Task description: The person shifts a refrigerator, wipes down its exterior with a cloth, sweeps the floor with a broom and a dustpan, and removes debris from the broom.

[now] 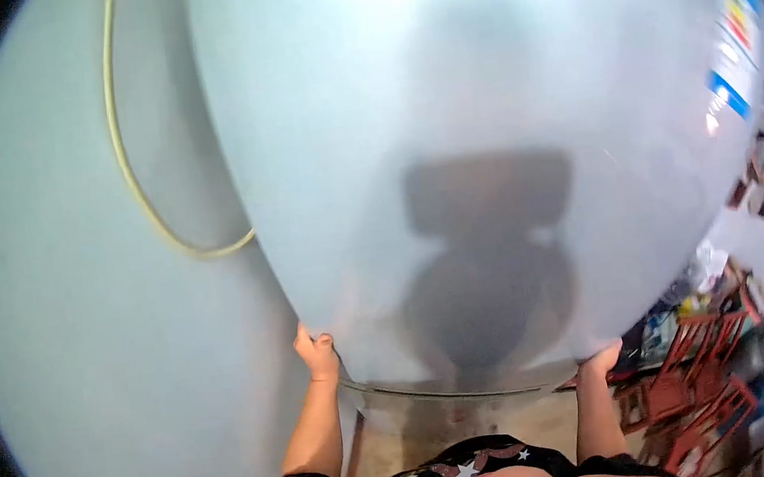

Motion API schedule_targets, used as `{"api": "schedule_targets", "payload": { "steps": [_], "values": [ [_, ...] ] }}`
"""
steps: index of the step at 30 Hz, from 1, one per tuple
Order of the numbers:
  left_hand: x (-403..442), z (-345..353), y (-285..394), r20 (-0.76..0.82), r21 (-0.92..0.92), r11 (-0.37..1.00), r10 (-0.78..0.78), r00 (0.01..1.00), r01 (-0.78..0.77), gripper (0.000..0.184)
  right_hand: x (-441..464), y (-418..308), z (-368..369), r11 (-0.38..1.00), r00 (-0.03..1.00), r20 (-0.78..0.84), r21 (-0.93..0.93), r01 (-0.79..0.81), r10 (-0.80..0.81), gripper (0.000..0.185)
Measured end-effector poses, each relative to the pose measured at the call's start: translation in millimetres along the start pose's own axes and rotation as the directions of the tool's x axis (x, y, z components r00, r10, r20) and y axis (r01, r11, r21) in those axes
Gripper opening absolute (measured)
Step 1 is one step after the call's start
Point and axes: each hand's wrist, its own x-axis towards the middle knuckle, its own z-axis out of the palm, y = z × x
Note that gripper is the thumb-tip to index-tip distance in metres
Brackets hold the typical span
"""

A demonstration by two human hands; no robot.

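A large glossy grey refrigerator (325, 151) fills most of the head view, with the dark reflection of a head and body on its surface. Near its lower left edge, my left hand (317, 352) grips the side, thumb on the front and the other fingers mostly out of sight behind. On the opposite edge my right hand (606, 359) holds the lower right side, its fingers partly hidden. A dark seam (447, 393) crosses the refrigerator just below both hands. Blue, yellow and red labels (737, 33) stick to its upper right.
At left, a pale cable (117, 127) hangs in a loop against the light wall (56, 276) and passes behind the refrigerator. Reddish wooden chairs (700, 386) and a pile of mixed items (691, 307) stand at lower right. Beneath lies a tan floor (539, 418).
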Motion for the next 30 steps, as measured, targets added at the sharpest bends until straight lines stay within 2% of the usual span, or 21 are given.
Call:
{"api": "schedule_targets", "payload": {
  "steps": [1, 2, 3, 5, 6, 7, 8, 10, 11, 13, 15, 17, 19, 20, 22, 23, 24, 25, 27, 28, 30],
  "values": [
    [-3, 10, -7, -0.042, 0.059, 0.995, -0.073, 0.996, 0.075, 0.036, 5, -5, -4, 1.000, 0.999, -0.049, -0.017, -0.022, 0.021, 0.043],
    [-13, 11, -10, -0.082, 0.120, 0.980, -0.153, 0.985, 0.162, 0.035, 37, 13, -29, 0.989, 0.952, 0.304, 0.146, 0.000, -0.045, 0.040],
    [11, -31, -23, -0.039, 0.119, 0.982, -0.144, 0.989, 0.147, 0.035, -5, 26, -16, 0.986, 0.962, 0.265, 0.164, 0.013, -0.057, 0.040],
    [39, -38, -40, -0.039, 0.203, 0.943, -0.261, 0.965, 0.263, 0.029, -26, 27, 15, 0.986, 0.974, 0.227, -0.159, 0.052, -0.014, 0.036],
    [52, -50, -69, -0.037, 0.194, 0.951, -0.236, 0.971, 0.239, 0.031, -29, 14, 35, 0.999, 0.897, 0.441, -0.017, 0.046, -0.034, 0.036],
    [51, -54, -83, -0.041, 0.192, 0.957, -0.213, 0.976, 0.217, 0.033, -48, -8, 39, 0.945, 0.926, 0.376, -0.310, 0.102, 0.023, 0.038],
    [46, -49, -40, -0.106, 0.303, 0.929, -0.187, 0.977, 0.211, 0.035, -61, -28, 34, 0.803, 0.951, 0.298, -0.585, 0.114, 0.083, 0.040],
    [38, -47, 39, -0.173, 0.393, 0.895, -0.155, 0.973, 0.213, 0.040, -16, -16, 4, 0.723, 0.801, 0.598, -0.546, 0.424, -0.019, 0.039],
    [11, -51, 54, -0.181, 0.381, 0.897, -0.165, 0.970, 0.224, 0.044, 5, -35, -19, 0.734, 0.814, 0.581, -0.546, 0.404, -0.017, 0.039],
    [-37, -43, 105, -0.107, 0.499, 0.817, -0.271, 0.957, 0.287, 0.043, 36, -79, -53, 0.664, 0.589, 0.778, -0.560, 0.496, 0.217, 0.033],
    [-96, -55, 71, -0.024, 0.798, 0.526, -0.458, 0.889, 0.293, 0.051, 95, -100, -114, 0.618, 0.664, 0.678, -0.678, 0.398, 0.315, 0.030],
    [-155, 24, 158, -0.125, 0.528, 0.420, -0.822, 0.556, 0.738, 0.058, 133, -116, -159, 0.591, 0.699, 0.588, -0.753, 0.290, 0.406, 0.028],
    [-179, 77, 182, -0.013, 0.569, 0.416, -0.858, 0.513, 0.709, 0.065, 161, -132, -181, 0.379, 0.768, 0.437, -0.884, 0.273, 0.467, 0.026],
    [-189, 101, 197, 0.063, 0.614, 0.453, -0.845, 0.532, 0.646, 0.059, 175, -131, -186, 0.374, 0.756, 0.439, -0.886, 0.273, 0.486, 0.026],
    [-205, 148, 223, 0.125, 0.655, 0.476, -0.835, 0.536, 0.587, 0.053, 200, -117, -193, 0.402, 0.607, 0.539, -0.842, 0.361, 0.584, 0.026],
    [-210, 166, 242, 0.413, 0.742, 0.606, -0.750, 0.517, 0.287, 0.047, 200, -131, -181, 0.400, 0.596, 0.536, -0.844, 0.357, 0.598, 0.026],
    [-213, 184, 262, 0.663, 0.704, 0.709, -0.639, 0.390, -0.035, 0.041, 194, -155, -154, 0.414, 0.589, 0.517, -0.855, 0.313, 0.621, 0.026],
    [-216, 209, 286, 0.653, 0.716, 0.697, -0.651, 0.386, -0.035, 0.041, 197, -166, -136, 0.423, 0.586, 0.492, -0.867, 0.264, 0.644, 0.026],
    [-225, 247, 325, 0.768, 0.624, 0.743, -0.526, 0.366, -0.242, 0.032, 223, -125, -134, 0.522, 0.565, 0.579, -0.805, 0.281, 0.589, 0.027],
    [-229, 252, 321, 0.762, 0.633, 0.736, -0.538, 0.361, -0.240, 0.032, 240, -98, -132, 0.562, 0.520, 0.622, -0.774, 0.293, 0.585, 0.025],
    [-234, 262, 308, 0.576, 0.738, 0.661, -0.723, 0.380, 0.138, 0.033, 261, -77, -113, 0.599, 0.471, 0.659, -0.744, 0.297, 0.586, 0.024]
  ]
}}
